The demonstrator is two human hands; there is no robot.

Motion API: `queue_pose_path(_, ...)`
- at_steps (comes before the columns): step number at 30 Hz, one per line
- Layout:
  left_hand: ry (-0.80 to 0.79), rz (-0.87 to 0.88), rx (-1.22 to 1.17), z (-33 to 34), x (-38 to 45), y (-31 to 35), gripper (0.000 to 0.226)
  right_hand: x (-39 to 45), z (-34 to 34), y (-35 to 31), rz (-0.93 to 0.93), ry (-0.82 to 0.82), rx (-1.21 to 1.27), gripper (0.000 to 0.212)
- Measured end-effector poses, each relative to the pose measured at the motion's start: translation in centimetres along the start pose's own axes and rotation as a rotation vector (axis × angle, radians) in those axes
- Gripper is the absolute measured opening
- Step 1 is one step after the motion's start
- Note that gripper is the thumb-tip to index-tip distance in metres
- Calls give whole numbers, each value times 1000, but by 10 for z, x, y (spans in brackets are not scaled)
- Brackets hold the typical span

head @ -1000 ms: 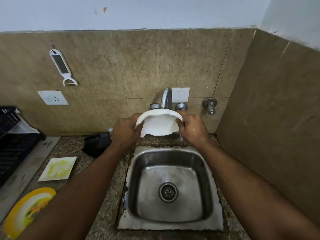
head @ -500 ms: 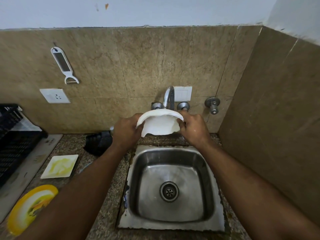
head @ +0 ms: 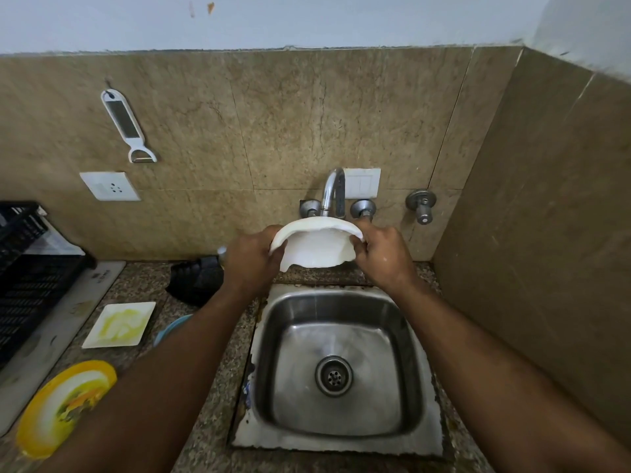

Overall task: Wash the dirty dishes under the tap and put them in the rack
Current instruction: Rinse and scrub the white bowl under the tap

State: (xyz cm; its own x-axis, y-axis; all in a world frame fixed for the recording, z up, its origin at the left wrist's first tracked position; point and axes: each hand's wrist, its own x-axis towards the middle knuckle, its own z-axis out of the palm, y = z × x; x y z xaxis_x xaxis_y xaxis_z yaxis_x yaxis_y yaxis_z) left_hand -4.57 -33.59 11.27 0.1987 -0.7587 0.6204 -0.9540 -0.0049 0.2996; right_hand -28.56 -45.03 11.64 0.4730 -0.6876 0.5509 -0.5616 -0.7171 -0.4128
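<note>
Hands (head: 254,259) (head: 382,256), two, on perhaps one bowl (head: 316,245)

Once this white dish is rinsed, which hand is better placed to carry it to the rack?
Probably the left hand. It already grips the white dish's left edge, and the black rack sits at the counter's far left, on that hand's side. The right hand would have to cross over the sink.

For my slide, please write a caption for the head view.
Both hands hold a white bowl under the tap, above the sink.
</note>
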Motion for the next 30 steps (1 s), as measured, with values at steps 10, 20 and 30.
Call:
queue_pose_path(10,-382,-176,-325,16,-34,-8,47,-26,32,14,341,-142,102,23)
queue_pose_path(20,-738,-1356,-1373,17,-70,0,109,-43,63,2,821,-302,1031,22)
queue_pose_path(30,-294,-1583,-1310,45,-81,44,27,-59,74,-16,1345,-306,1206,31)
